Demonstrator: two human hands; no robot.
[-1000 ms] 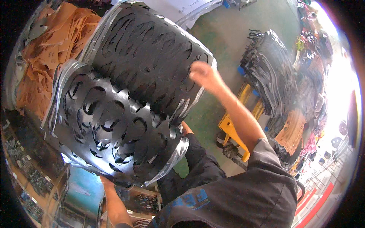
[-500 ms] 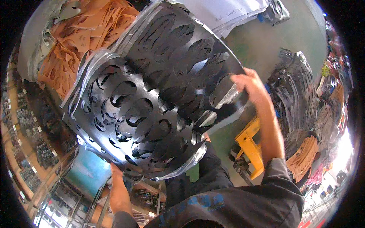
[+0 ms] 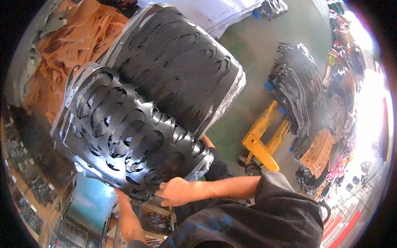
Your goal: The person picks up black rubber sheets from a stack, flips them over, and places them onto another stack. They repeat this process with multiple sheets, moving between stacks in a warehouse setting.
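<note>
Black cut-out sheets (image 3: 165,140), full of curved oval holes, are rolled over toward me in a thick shiny fold. Behind the fold lies a flat stack of black sheets (image 3: 175,62), scored with similar curved outlines and edged with clear plastic film. My right hand (image 3: 178,191) is at the near edge of the folded sheets, its fingers curled and closed on that edge. At the near left corner, my left hand (image 3: 120,195) reaches up to the underside of the sheets; its fingers are hidden there.
Orange cut-out sheets (image 3: 78,37) are heaped at the far left. A yellow pallet-jack frame (image 3: 260,144) stands on the green floor to the right, beside stacked black scraps (image 3: 295,87). Shelves (image 3: 31,186) with many small items line the left. A white-wrapped stack (image 3: 198,12) lies beyond.
My right hand has come from the stack's far right edge to the near edge, bringing the top sheet over onto the fold. The stack beneath is now uncovered. My left hand stays at its corner.
</note>
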